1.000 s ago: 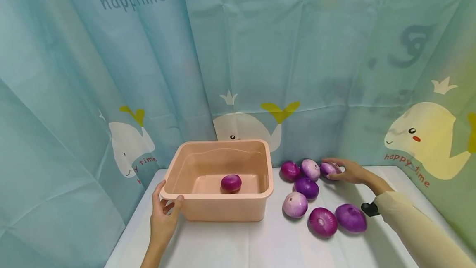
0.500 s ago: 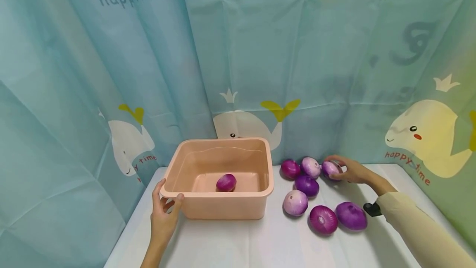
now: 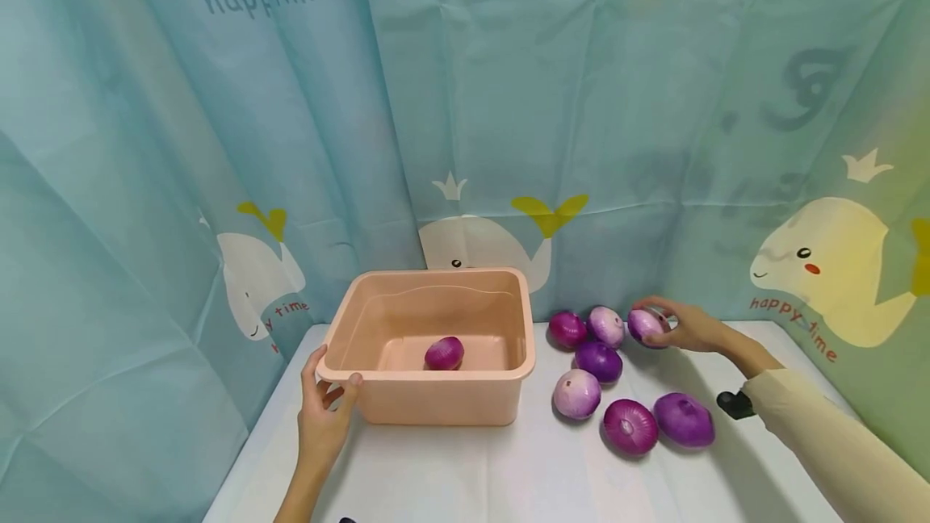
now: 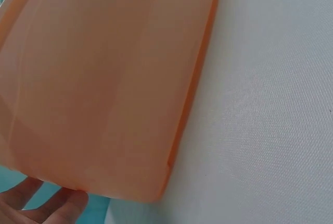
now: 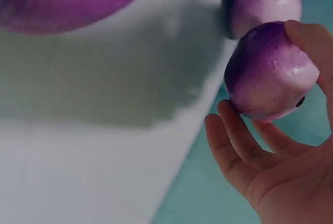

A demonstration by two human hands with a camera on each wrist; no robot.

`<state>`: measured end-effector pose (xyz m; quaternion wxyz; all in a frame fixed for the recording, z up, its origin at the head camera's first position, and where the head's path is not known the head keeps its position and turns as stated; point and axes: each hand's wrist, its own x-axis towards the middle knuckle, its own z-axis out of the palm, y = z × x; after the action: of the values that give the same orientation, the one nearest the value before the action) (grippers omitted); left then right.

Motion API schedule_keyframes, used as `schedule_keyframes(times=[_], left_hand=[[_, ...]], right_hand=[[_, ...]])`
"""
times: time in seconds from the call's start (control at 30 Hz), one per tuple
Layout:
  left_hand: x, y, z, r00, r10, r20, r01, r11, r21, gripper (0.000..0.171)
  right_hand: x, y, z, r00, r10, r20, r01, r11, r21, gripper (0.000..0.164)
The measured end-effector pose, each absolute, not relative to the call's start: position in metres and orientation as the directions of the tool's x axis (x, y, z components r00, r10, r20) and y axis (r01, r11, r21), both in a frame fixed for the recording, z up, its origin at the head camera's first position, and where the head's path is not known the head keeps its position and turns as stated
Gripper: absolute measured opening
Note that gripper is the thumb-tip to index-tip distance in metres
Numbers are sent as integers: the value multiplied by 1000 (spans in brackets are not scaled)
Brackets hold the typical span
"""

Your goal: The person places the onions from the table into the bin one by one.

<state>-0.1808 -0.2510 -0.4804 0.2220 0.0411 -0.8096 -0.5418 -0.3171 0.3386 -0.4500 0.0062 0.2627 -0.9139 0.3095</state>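
My left hand grips the front left corner of a peach plastic bin, thumb at the front rim and fingers against the left side. In the left wrist view some fingertips touch the bin's wall. One red onion lies inside on the bin's floor. At the back right, my right hand pinches a pale purple onion between thumb and fingers. The right wrist view shows this onion held at its sides; whether it touches the table cannot be told.
Several more onions lie right of the bin: a red one, a pale one, a dark purple one and others nearer the front. A curtain with whales hangs behind the white table.
The onion inside the bin has turned and shifted slightly left. My right hand has tightened around the pale onion, which has moved a little away from its neighbour. My left hand keeps its place.
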Motion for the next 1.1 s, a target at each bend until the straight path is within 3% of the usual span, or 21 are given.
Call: schedule_keyframes(times=[0.2,0.47,0.83,1.1], left_hand=[[-181,-252,-480,-900,-309,308,162,418,894,74],[-180,-253,-480,-896,-316,311,158,427,890,73],[-179,-252,-479,-898,-313,309,159,425,891,73],[-180,-251,-480,-898,-311,311,164,420,893,73]], right_hand=[[-312,335,-424,-801,-522,295,-590,603,-537,50],[-306,326,-389,-788,-501,358,-613,582,-534,56],[-300,324,-351,-863,-388,322,-505,660,-557,61],[-298,325,-346,-861,-391,325,-509,652,-562,60]])
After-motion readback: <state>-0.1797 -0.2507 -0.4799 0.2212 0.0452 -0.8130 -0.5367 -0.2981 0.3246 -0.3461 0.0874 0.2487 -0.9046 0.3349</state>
